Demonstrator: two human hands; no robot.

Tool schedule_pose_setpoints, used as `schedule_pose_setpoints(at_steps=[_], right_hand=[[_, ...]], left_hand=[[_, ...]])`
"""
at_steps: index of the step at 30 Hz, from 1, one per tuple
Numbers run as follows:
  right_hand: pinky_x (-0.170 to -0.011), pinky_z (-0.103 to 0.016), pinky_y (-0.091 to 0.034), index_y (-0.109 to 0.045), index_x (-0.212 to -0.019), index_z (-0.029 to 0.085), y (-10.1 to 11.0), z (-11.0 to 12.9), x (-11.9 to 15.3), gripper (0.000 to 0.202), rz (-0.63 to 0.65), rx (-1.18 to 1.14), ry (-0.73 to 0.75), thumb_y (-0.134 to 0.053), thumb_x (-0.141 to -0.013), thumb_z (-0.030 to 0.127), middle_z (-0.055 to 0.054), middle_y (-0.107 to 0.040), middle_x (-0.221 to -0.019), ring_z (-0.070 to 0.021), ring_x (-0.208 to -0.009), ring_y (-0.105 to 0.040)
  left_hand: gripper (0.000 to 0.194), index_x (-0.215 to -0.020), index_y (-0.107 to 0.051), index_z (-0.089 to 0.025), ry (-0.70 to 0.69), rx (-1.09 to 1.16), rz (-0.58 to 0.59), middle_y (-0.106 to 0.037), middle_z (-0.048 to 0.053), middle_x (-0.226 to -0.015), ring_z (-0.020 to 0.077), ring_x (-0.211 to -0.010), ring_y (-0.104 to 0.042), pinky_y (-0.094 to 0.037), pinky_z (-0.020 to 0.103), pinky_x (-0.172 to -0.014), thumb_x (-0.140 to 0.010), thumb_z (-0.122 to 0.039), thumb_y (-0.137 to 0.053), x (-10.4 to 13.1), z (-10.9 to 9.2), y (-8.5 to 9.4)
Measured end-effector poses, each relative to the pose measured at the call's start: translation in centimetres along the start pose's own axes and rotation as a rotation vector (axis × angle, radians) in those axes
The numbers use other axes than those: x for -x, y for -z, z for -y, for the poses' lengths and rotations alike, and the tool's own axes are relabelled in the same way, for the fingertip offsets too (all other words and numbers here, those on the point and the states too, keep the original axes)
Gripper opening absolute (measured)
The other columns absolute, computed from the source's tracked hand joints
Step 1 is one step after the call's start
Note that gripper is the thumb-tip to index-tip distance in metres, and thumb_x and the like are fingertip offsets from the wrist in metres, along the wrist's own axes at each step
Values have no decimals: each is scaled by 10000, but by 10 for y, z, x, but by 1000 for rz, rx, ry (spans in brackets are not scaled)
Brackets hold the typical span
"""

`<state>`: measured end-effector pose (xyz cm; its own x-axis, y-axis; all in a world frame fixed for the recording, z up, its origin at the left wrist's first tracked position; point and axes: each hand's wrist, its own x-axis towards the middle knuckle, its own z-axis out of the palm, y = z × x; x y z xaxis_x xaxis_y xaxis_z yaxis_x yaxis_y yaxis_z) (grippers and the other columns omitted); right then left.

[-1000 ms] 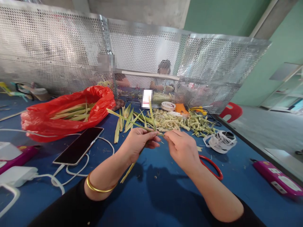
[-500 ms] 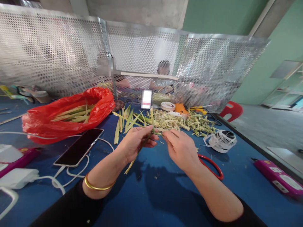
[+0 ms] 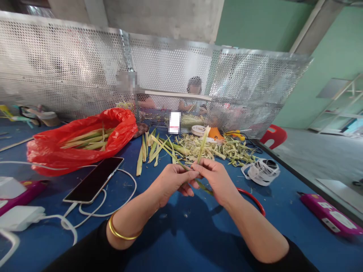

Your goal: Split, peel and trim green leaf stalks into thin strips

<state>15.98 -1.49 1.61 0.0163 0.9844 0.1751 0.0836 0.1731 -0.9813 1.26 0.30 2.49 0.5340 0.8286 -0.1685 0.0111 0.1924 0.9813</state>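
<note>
My left hand [image 3: 174,181], with a gold bangle on its wrist, is closed with thumb and fingers on a narrow green leaf strip [image 3: 176,160]. That strip slants from upper left down past the fingers to the lower right. My right hand [image 3: 217,177] meets it at the fingertips and pinches a pale green strip that stands up toward the back. Whether the two strips are one folded piece is hidden by the fingers. Behind the hands lie loose leaf pieces [image 3: 154,145] and a heap of shredded strips [image 3: 195,147].
A red plastic bag [image 3: 45,158] of leaves stands left, near a phone [image 3: 95,180] with white cables. To the right are a white ribbon roll [image 3: 262,173], a red handle [image 3: 253,198] partly under my forearm, and a purple power strip [image 3: 330,213]. A perforated metal screen [image 3: 170,56] stands behind.
My hands have come together at the fingertips. The strip in my left hand now slants the other way, and a strip stands up from my right fingers. The view has shifted slightly.
</note>
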Motion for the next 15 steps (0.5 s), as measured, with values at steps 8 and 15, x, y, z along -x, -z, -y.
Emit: schedule_pose_setpoints(at_steps=[8,15], right_hand=[[-581,-267,-395,-621,-607,157,-5,-7,0,229,-118,-17,15,-655,-722,352,11,-546,-557,-135,-577,-483],[-598,-265,-412,-648,-655,176,2,-8,-5,252,-135,135,77,-613,-768,398,7,-581,-608,-151,-626,-527]], left_hand=[[179,-634,-676,-131,10,-5,-49,-658,28,-522,91,-402,-562,-408,179,-418,-699,-298,-680,-2,2,0],[161,-664,-685,-128,20,29,-71,-667,37,-544,92,-407,-566,-391,172,-402,-720,-279,-666,-3,5,-1]])
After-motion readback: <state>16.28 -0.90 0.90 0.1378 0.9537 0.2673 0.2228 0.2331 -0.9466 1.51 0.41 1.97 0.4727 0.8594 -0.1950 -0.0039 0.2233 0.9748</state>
